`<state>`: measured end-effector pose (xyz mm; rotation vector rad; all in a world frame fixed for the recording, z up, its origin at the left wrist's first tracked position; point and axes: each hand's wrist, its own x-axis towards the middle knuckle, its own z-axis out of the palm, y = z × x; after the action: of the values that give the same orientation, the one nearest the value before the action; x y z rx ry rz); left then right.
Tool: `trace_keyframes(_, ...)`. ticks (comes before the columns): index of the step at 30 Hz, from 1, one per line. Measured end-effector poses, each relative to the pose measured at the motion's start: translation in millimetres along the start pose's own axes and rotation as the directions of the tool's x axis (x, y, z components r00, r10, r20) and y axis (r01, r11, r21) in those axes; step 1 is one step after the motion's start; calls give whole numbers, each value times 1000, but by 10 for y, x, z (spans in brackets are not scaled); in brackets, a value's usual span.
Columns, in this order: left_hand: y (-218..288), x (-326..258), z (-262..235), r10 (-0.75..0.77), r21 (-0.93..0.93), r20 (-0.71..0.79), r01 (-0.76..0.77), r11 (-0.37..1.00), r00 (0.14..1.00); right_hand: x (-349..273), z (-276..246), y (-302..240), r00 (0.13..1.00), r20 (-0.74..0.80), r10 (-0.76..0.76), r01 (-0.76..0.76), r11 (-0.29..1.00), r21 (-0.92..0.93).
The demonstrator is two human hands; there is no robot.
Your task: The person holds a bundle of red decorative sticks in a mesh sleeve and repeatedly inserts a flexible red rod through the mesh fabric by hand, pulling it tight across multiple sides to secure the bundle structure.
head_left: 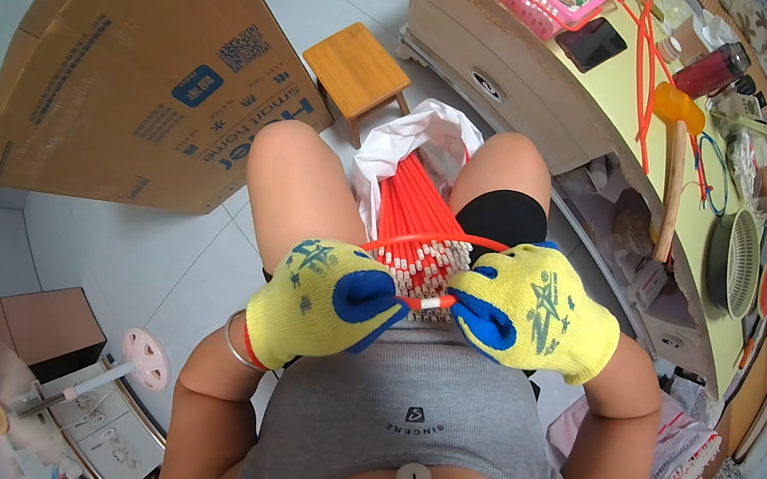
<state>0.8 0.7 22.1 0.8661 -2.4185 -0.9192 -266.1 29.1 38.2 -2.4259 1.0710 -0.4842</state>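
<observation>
My left hand (pixel 318 295), in a yellow glove with blue-coated fingers, pinches one end of a thin red tube (pixel 435 235). In a matching glove, my right hand (pixel 539 311) grips the same tube near its other end. The tube arcs between the hands as a loop, and a short white connector piece (pixel 432 302) shows where its ends meet. Beneath, between my knees, lies a dense bundle of straight red tubes (pixel 416 199) with white tips pointing toward me. They stick out of a white sack (pixel 423 122). The fingertips partly cover the joint.
A large cardboard box (pixel 148 68) stands at left, beside a small wooden stool (pixel 356 68). On the table (pixel 619 106) at right are a pink basket (pixel 543 13) of small white pieces, a phone (pixel 592 44), an orange-headed mallet (pixel 674 177), a red thermos (pixel 713 71) and a green strainer (pixel 734 263).
</observation>
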Motion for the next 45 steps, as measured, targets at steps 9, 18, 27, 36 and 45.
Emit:
trace_keyframes(9,-39,8,127,11,58,-16,-10,998,1000,-13,100,96,998,43,-39,41,998,-41)
trace_keyframes(18,-145,-79,252,43,147,61,-52,988,997,-45,298,228,988,26,-149,150,989,-7)
trace_keyframes(27,-416,58,222,59,-154,-27,-63,986,998,119,147,396,998,56,-16,1,967,255)
trace_keyframes(36,-839,222,-112,-321,-965,166,221,141,932,-172,125,716,844,183,503,-312,184,932)
trace_keyframes(45,-556,279,99,-267,-679,14,205,705,964,-150,271,786,840,206,502,-230,-14,973)
